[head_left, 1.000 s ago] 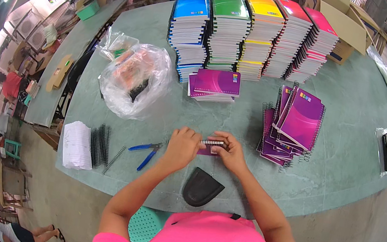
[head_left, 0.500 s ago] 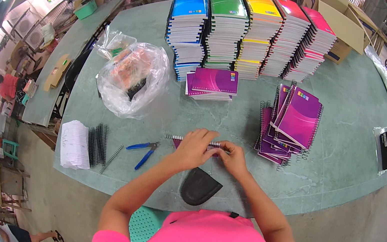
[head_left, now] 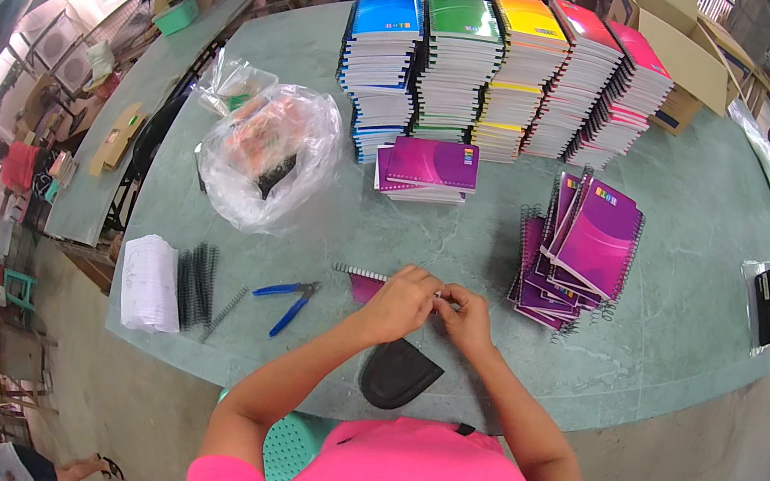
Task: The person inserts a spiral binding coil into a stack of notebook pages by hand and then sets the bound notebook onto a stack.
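Between my hands on the green table lies a purple notebook (head_left: 364,288), its spine edge facing away from me. A dark wire coil (head_left: 350,269) runs along that edge and sticks out past the left end. My left hand (head_left: 402,302) covers much of the notebook, its fingers closed over the spine. At the right end of the spine my right hand (head_left: 466,322) pinches, thumb and fingertips together; the exact bit it grips is hidden. Just below my hands rests a black rounded pad (head_left: 400,374). Blue-handled pliers (head_left: 285,303) lie spread to the left.
Tall stacks of blue (head_left: 377,78), green (head_left: 456,71), yellow and red notebooks stand at the back. Coiled purple notebooks (head_left: 588,243) are piled to the right, uncoiled ones (head_left: 432,165) ahead. Left are a plastic bag (head_left: 267,161), loose coils (head_left: 194,286) and a white paper roll (head_left: 150,284).
My left hand has slid right along the spine, close to my right hand, uncovering more of the notebook's left end. The whole view has shifted slightly.
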`<state>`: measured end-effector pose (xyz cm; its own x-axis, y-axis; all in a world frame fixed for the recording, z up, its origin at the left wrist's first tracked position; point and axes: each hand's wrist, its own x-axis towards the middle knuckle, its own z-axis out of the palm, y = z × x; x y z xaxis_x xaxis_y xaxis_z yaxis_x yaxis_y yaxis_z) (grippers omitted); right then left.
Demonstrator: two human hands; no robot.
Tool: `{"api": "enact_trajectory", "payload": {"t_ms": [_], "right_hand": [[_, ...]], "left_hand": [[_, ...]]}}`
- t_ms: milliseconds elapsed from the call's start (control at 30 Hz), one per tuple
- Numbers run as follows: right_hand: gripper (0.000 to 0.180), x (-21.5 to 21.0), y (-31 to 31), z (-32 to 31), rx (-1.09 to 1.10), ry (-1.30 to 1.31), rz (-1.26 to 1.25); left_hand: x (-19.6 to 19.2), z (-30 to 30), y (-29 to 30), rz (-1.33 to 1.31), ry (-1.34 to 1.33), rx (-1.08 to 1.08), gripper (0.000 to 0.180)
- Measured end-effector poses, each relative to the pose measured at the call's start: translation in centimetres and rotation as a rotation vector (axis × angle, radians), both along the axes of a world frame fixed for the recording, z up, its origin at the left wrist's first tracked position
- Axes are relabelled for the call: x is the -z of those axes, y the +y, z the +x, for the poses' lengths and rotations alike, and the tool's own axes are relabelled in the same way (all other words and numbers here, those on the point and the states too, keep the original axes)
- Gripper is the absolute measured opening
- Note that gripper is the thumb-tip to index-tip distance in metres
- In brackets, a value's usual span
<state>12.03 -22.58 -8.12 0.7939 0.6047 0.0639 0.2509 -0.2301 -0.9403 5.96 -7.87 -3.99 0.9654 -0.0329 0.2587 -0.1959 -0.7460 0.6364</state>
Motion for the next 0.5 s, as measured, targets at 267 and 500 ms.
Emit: {"api": "enact_trajectory", "payload": {"t_ms": [267,500], "right_hand": [[0.014,1.5,1.0,0.2,0.038,0.117,0.19],[0.024,-3.5,2.0,3.3,0.169,-0.776,0.211]], "left_hand": [[-1.5,0.0,1.5,0.052,0.088,-0.09,0.022],[-3.4,0.0,6.5,0.443,-0.247,-0.372,0.028]]}}
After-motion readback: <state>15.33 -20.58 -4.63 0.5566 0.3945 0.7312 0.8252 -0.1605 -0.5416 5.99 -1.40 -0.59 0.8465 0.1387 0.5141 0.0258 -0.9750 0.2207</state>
